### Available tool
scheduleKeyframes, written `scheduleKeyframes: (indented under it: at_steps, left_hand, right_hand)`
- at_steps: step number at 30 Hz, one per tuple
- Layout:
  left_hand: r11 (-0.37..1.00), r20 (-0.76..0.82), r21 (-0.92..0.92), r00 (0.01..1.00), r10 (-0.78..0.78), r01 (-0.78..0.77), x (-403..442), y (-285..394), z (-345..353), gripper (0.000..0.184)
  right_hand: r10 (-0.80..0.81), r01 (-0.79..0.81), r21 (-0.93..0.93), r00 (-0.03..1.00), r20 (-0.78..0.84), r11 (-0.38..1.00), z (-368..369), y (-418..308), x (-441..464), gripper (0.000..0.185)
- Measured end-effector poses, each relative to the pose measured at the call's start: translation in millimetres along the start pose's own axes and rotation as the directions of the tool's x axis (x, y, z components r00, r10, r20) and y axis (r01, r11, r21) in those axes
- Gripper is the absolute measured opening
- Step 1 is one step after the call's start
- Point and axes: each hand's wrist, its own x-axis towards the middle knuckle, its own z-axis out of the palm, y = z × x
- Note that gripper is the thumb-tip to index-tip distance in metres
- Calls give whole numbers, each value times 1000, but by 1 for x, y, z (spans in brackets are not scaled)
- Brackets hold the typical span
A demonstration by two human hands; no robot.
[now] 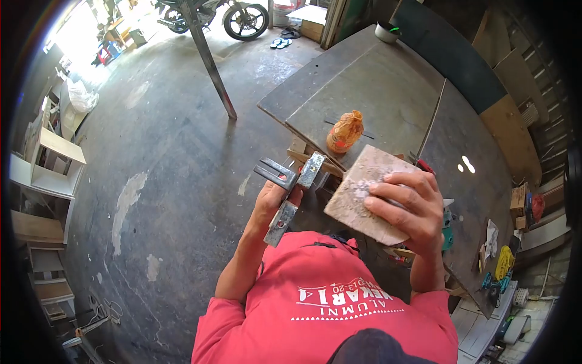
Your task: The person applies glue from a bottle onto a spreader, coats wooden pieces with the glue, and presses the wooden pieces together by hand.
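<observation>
My left hand (269,203) is closed around a shiny metal bracket (285,212), which has a forked arm at one side and flat plates with holes. It is held up in front of my chest, near the table's near corner. To its right, my right hand (415,209) grips a square, pinkish-beige board (364,191) with a rough, patchy face. The fingers lie over its upper face; the thumb is hidden. The bracket and the board are apart. Just beyond the board, an orange bottle (344,134) with a crumpled plastic cover stands on the table (376,79).
A slanted metal post (212,67) rises from the concrete floor (170,164). A motorcycle (242,21) and sandals (280,43) are at the back. A white bowl (387,32) sits at the table's far end. Shelving pieces (54,158) line the left; tools and a yellow bundle (504,262) lie right.
</observation>
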Motion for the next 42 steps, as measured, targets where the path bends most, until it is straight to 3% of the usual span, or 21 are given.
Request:
scheduleKeyframes:
  at_steps: [2, 4, 6, 10, 13, 16, 18, 20, 23, 26, 29, 30, 32, 35, 38, 41, 42]
  left_hand:
    - [1000, -20, -3, 999, -29, 29, -5, 0, 3, 45]
    - [996, -176, 56, 982, -64, 75, -8, 4, 13, 43]
    - [996, 19, -11, 996, -84, 84, -8, -6, -6, 28]
    - [984, -78, 150, 993, -85, 96, -11, -8, -10, 25]
    - [969, 5, 230, 996, -90, 87, -15, 1, -4, 30]
    - [986, -9, 29, 987, -162, 162, -18, -7, -5, 20]
    - [922, 95, 355, 987, 129, -155, -16, -17, -11, 9]
    - [625, 201, 634, 877, 437, -456, -15, -15, -3, 15]
    - [752, 223, 595, 957, 185, -284, -13, -9, -10, 15]
    - [715, 391, 506, 867, 309, -483, -7, -8, -10, 17]
    - [609, 327, 576, 836, 441, -546, -13, -5, 0, 17]
    - [787, 197, 510, 938, 286, -347, -17, -5, -2, 14]
    - [907, 87, 403, 992, 91, -119, -21, -10, -13, 13]
    - [707, 196, 666, 970, 142, -238, -19, -27, -31, 30]
    - [767, -19, 640, 998, 64, -37, -22, -24, -26, 51]
    - [752, -105, 655, 994, -2, 71, -24, -23, -26, 50]
    - [737, 13, 674, 998, 59, -52, -18, -36, -41, 39]
  right_hand:
    - [-57, 58, 9, 997, -61, 998, 10, -7, 5, 30]
    - [-71, 70, -22, 996, -50, 997, 18, -8, 7, 29]
    - [-99, 99, -9, 994, -38, 995, 25, -5, 9, 29]
    - [-104, 103, 25, 994, 20, 994, 27, -3, 11, 30]
    - [-97, 97, 34, 995, 16, 995, 21, 3, 7, 30]
    - [-94, 94, 26, 996, 6, 995, 22, 5, 9, 31]
    - [-84, 83, 37, 996, 17, 996, 22, 5, 9, 31]
    - [-111, 111, 51, 994, 10, 993, 21, 7, 7, 31]
    - [-109, 109, 37, 994, -3, 993, 21, 8, 5, 31]
    - [-109, 110, 44, 994, -23, 993, 22, 8, 6, 31]
    - [-106, 107, 44, 994, -21, 993, 21, 7, 6, 31]
    - [-105, 105, 43, 994, -20, 994, 22, 7, 6, 31]
    - [-109, 109, 50, 994, -9, 993, 23, 7, 5, 31]
    - [-106, 106, 57, 994, -3, 993, 25, 4, 4, 30]
    - [-100, 99, 66, 995, 7, 993, 26, 3, 3, 30]
    - [-96, 92, 75, 994, 55, 993, 24, 2, 9, 29]
    - [-94, 90, 72, 994, 53, 993, 21, 2, 10, 29]
